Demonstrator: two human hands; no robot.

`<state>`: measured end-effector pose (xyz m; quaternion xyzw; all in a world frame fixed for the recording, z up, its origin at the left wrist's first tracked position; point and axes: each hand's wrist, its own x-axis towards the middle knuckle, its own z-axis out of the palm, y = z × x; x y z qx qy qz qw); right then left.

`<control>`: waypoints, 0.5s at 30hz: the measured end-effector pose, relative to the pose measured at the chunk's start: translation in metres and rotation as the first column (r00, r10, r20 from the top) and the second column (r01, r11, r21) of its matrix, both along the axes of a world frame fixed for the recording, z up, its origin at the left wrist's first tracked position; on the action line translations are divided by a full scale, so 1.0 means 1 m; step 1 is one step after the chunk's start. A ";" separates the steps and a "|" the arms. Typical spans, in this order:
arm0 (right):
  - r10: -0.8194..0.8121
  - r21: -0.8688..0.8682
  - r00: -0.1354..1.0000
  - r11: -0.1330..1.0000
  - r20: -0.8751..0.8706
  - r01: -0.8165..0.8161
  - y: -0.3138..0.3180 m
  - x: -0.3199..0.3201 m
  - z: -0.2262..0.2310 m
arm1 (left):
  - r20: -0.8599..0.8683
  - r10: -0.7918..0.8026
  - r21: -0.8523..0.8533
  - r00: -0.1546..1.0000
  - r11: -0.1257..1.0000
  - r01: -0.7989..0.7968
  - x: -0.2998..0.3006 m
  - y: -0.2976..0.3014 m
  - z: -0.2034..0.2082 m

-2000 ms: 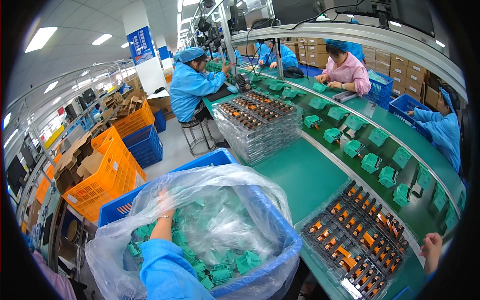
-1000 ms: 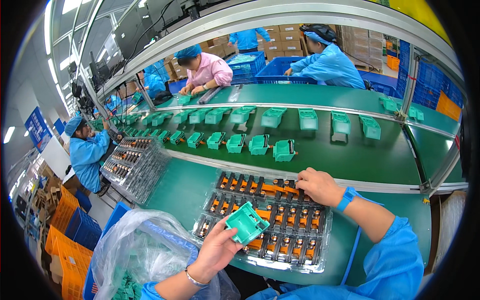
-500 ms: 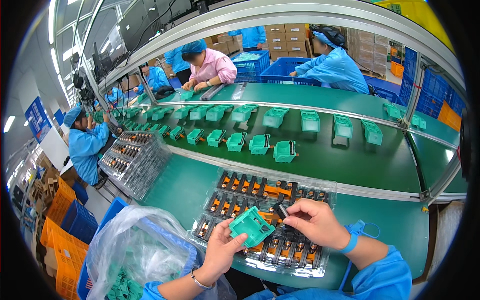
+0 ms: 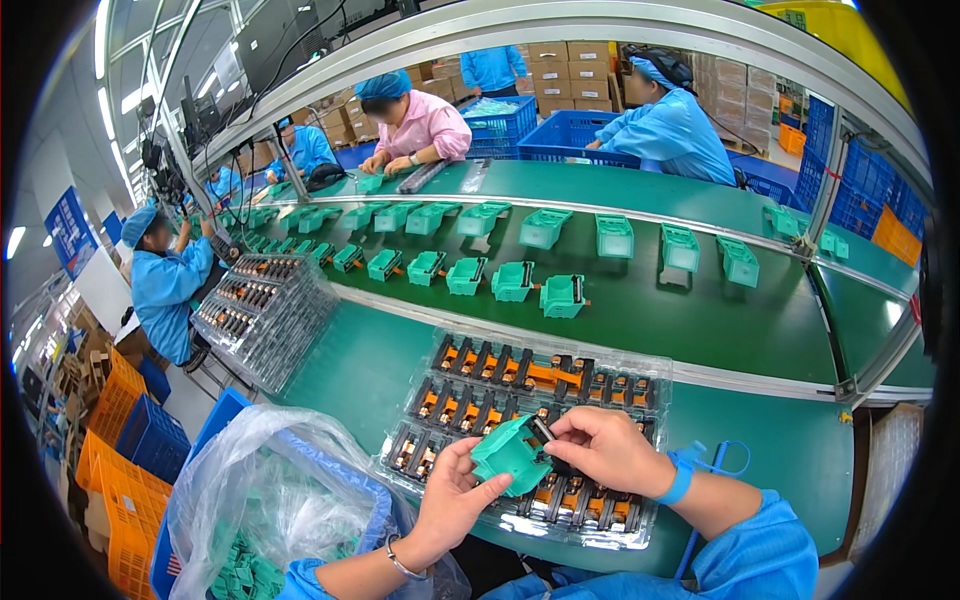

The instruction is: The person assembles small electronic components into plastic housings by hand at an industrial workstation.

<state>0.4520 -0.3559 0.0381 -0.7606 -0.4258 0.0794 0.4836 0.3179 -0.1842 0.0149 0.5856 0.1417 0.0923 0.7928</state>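
Observation:
My left hand point(image 4: 455, 495) grips a green plastic housing point(image 4: 508, 455) between thumb and fingers, tilted above the tray. At the housing's right side, my right hand point(image 4: 612, 450) pinches a small black part point(image 4: 541, 430) against its opening; how far it sits inside is hidden. Below both hands lies a clear plastic tray point(image 4: 655, 385) with rows of black-and-orange parts point(image 4: 556, 377) bearing copper-coloured pieces. A blue wrist strap point(image 4: 680, 478) with a cord circles my right wrist, and a bracelet my left.
Green housings point(image 4: 563, 297) line the dark green conveyor point(image 4: 640, 325) beyond a metal rail. Stacked filled trays point(image 4: 265, 320) stand at left. A bag-lined blue bin point(image 4: 165, 545) holds green pieces point(image 4: 243, 570). Several co-workers sit across and to the left; a metal frame point(image 4: 500, 45) spans overhead.
My left hand has turned the housing, so its outer side now shows. My right hand has brought the black part from beside the housing against it. Housings on the conveyor have shifted slightly left.

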 end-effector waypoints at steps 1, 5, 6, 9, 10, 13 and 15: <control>0.014 0.029 0.986 1.000 -0.164 -0.010 0.001 0.002 -0.007 | 0.008 -0.005 0.021 1.000 1.000 0.004 0.000 0.000 -0.001; 0.050 0.008 0.910 0.999 -0.412 -0.051 0.000 0.003 -0.017 | 0.034 -0.015 0.081 0.999 0.997 0.012 -0.002 0.000 -0.002; 0.047 0.007 0.910 0.999 -0.412 -0.048 -0.001 0.004 -0.018 | 0.033 -0.018 0.080 0.999 0.997 0.015 -0.002 0.000 -0.001; 0.042 -0.028 0.952 0.998 -0.303 -0.052 -0.003 0.003 -0.019 | 0.042 -0.032 0.090 0.999 0.996 0.028 -0.003 -0.003 0.002; 0.048 0.005 0.940 0.999 -0.337 -0.049 -0.004 0.002 -0.020 | 0.067 -0.030 0.105 0.997 0.994 0.023 -0.003 -0.005 0.002; 0.054 0.010 0.901 0.998 -0.430 -0.055 -0.006 -0.002 -0.020 | 0.105 -0.046 0.121 0.993 0.992 0.033 -0.005 -0.009 0.004; 0.051 -0.017 0.870 0.998 -0.491 -0.068 -0.008 -0.005 -0.020 | 0.117 -0.061 0.123 0.991 0.991 0.047 -0.006 -0.009 0.004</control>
